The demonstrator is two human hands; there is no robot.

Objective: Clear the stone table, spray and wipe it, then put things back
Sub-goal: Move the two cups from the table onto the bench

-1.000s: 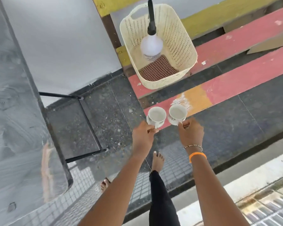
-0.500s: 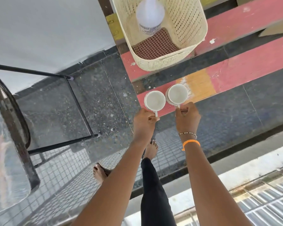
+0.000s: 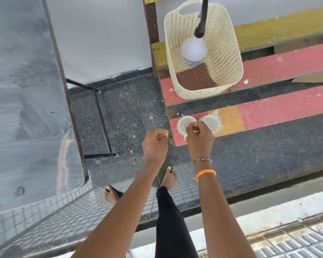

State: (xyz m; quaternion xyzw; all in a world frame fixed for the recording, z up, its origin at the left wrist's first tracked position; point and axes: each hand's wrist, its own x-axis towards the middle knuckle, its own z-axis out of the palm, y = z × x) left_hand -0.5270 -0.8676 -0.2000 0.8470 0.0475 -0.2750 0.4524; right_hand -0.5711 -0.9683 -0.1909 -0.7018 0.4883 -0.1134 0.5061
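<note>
Two white cups stand side by side on the front red plank of a bench, the left cup (image 3: 182,122) and the right cup (image 3: 213,122). My left hand (image 3: 154,144) hangs to the left of the plank, away from the cups, fingers curled on nothing. My right hand (image 3: 199,139) hovers over the near edges of both cups with its fingers curled; I see nothing in it. Grey and streaky, the stone table (image 3: 22,101) fills the left side. A cream basket (image 3: 229,53) on the bench holds a white spray bottle (image 3: 193,50) and a checked cloth (image 3: 195,80).
The bench (image 3: 280,107) has red, orange and yellow planks with gaps between them. A black metal frame (image 3: 101,120) stands under the table. My bare feet are on the dark stone floor (image 3: 131,112), with tiled floor nearer and a white ledge at the bottom right.
Both cups were held by their handles over the plank; they now rest on it. My left hand has let go and drawn back left. My right hand has lifted slightly.
</note>
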